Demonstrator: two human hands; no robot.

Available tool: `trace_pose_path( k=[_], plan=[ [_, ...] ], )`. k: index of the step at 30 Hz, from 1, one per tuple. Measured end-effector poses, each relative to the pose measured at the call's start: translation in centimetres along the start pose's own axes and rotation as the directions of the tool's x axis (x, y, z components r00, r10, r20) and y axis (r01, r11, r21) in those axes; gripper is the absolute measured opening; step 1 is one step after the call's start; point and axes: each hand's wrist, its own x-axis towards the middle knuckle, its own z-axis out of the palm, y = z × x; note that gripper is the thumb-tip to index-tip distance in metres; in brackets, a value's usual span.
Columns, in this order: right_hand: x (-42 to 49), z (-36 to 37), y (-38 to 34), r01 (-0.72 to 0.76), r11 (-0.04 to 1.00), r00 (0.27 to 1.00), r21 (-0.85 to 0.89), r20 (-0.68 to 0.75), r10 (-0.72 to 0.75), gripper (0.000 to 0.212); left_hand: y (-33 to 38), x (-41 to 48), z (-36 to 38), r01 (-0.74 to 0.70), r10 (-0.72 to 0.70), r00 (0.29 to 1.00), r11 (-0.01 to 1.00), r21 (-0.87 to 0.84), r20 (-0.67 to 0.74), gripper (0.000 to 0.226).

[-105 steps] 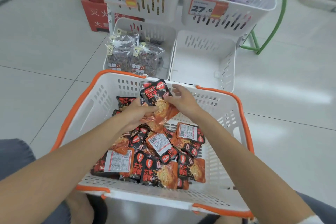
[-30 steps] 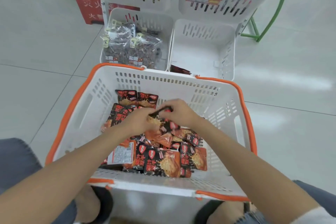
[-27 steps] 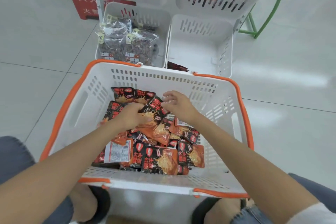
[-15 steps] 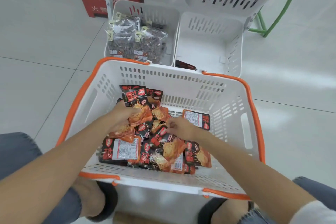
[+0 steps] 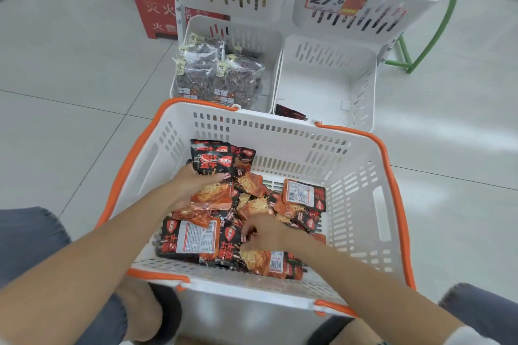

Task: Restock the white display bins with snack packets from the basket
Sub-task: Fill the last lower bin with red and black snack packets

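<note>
A white basket with an orange rim point(image 5: 392, 185) sits in front of me and holds several black-and-orange snack packets point(image 5: 304, 199). My left hand point(image 5: 193, 183) grips a small stack of these packets point(image 5: 213, 173) at the basket's left middle. My right hand point(image 5: 266, 232) reaches down into the pile nearer to me, fingers curled on a packet there. Beyond the basket stands a lower white display bin point(image 5: 361, 92), bare but for a dark packet point(image 5: 288, 113) lying at its near left corner.
The lower left bin point(image 5: 269, 36) holds clear bags of dark nuts point(image 5: 218, 78). Two upper bins point(image 5: 372, 19) carry price tags 22.8 and 27.6. A red box point(image 5: 152, 12) stands at the back left, a green rack leg point(image 5: 414, 45) at the right. My knees flank the basket.
A packet now lies in the lower right bin. My left hand has gathered a stack at the left; my right hand has moved back toward me, down into the pile.
</note>
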Motion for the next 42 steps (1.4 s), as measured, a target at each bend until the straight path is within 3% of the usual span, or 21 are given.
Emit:
trace_pose_path(
  k=[2, 4, 6, 9, 12, 13, 15, 16, 18, 20, 23, 27, 29, 30, 32, 33, 36, 39, 42],
  plan=[
    [-0.5, 1.1, 0.0, 0.087, 0.987, 0.996, -0.134, 0.015, -0.086, 0.007, 0.0, 0.3, -0.1, -0.018, 0.017, 0.999, 1.000, -0.018, -0.040, 0.085],
    [-0.5, -0.8, 0.0, 0.019, 1.000, 0.999, 0.020, -0.037, -0.018, 0.013, 0.2, 0.3, -0.2, -0.058, 0.057, 0.996, 0.998, -0.013, -0.071, 0.052],
    [-0.2, -3.3, 0.9, -0.048, 0.991, 0.997, 0.127, -0.054, 0.055, 0.019, 0.3, 0.7, -0.3, -0.090, 0.086, 0.986, 0.996, -0.023, -0.140, 0.037],
    [-0.1, -4.4, 2.0, -0.075, 0.958, 0.997, 0.279, 0.007, 0.076, 0.017, 0.6, 0.9, 0.1, -0.091, 0.080, 0.980, 0.995, -0.049, -0.180, 0.036],
    [0.1, -1.3, 1.7, -0.093, 0.989, 0.992, 0.112, 0.095, 0.082, 0.053, 0.5, 0.6, 1.1, -0.048, 0.041, 0.990, 0.998, -0.050, -0.133, 0.034],
    [0.3, -0.2, 1.6, -0.072, 0.996, 0.994, 0.051, 0.085, 0.067, 0.052, 0.3, 0.7, 1.2, -0.035, 0.029, 0.994, 0.998, -0.053, -0.110, 0.043],
    [0.4, 0.6, 1.2, -0.015, 1.000, 0.999, 0.005, 0.034, 0.015, 0.029, 0.3, 0.4, 1.3, -0.040, 0.037, 0.997, 0.998, -0.049, -0.070, 0.058],
    [0.3, 0.1, 1.4, 0.005, 0.999, 1.000, 0.032, 0.027, -0.006, 0.015, 0.4, 0.1, 1.3, -0.043, 0.040, 0.998, 0.998, -0.054, -0.052, 0.061],
    [-0.3, -2.8, 1.8, 0.007, 0.979, 1.000, 0.202, 0.024, -0.012, 0.011, 0.4, 0.0, 1.2, -0.057, 0.057, 0.995, 0.998, -0.005, -0.081, 0.060],
    [-1.2, -6.8, 2.0, 0.053, 0.871, 0.996, 0.489, -0.090, -0.010, 0.014, 0.6, 0.0, 1.2, -0.126, 0.137, 0.983, 0.987, 0.095, -0.119, 0.055],
    [-2.1, -11.7, 1.3, 0.185, 0.550, 0.968, 0.814, -0.247, 0.040, 0.032, 1.7, -0.5, 2.8, -0.233, 0.262, 0.959, 0.944, 0.236, -0.103, 0.055],
    [-1.4, -13.0, -1.6, 0.290, 0.407, 0.908, 0.866, -0.383, 0.168, 0.029, 5.0, -2.0, 7.8, -0.227, 0.228, 0.974, 0.973, 0.045, -0.010, 0.080],
    [-0.9, -13.3, -2.4, 0.366, 0.379, 0.847, 0.850, -0.474, 0.243, 0.033, 6.3, -2.2, 9.4, -0.272, 0.271, 0.962, 0.962, 0.035, 0.032, 0.085],
    [-1.2, -14.1, -2.5, 0.388, 0.355, 0.837, 0.850, -0.487, 0.252, 0.036, 6.9, -2.1, 9.8, -0.312, 0.310, 0.950, 0.946, 0.092, 0.029, 0.080],
    [-1.9, -16.5, -2.3, 0.379, 0.252, 0.882, 0.890, -0.430, 0.191, 0.045, 8.6, -1.5, 10.1, -0.414, 0.424, 0.905, 0.890, 0.192, -0.012, 0.048],
    [-2.5, -17.9, -2.4, 0.352, 0.272, 0.910, 0.895, -0.396, 0.126, 0.043, 9.9, -1.3, 10.2, -0.453, 0.471, 0.882, 0.862, 0.228, -0.030, 0.032],
    [-3.2, -22.2, -1.1, 0.343, 0.573, 0.889, 0.745, -0.454, 0.059, 0.025, 13.9, 1.7, 10.8, -0.582, 0.607, 0.794, 0.753, 0.307, 0.017, 0.033],
    [-2.3, -26.3, 1.4, 0.458, 0.688, 0.731, 0.562, -0.679, 0.069, 0.034, 18.0, 5.8, 12.2, -0.667, 0.688, 0.721, 0.657, 0.351, 0.083, 0.031],
    [0.2, -28.9, 4.5, 0.405, 0.830, 0.589, 0.384, -0.804, 0.084, 0.039, 21.0, 9.8, 13.2, -0.724, 0.753, 0.649, 0.570, 0.388, 0.106, 0.044]
  ],
)
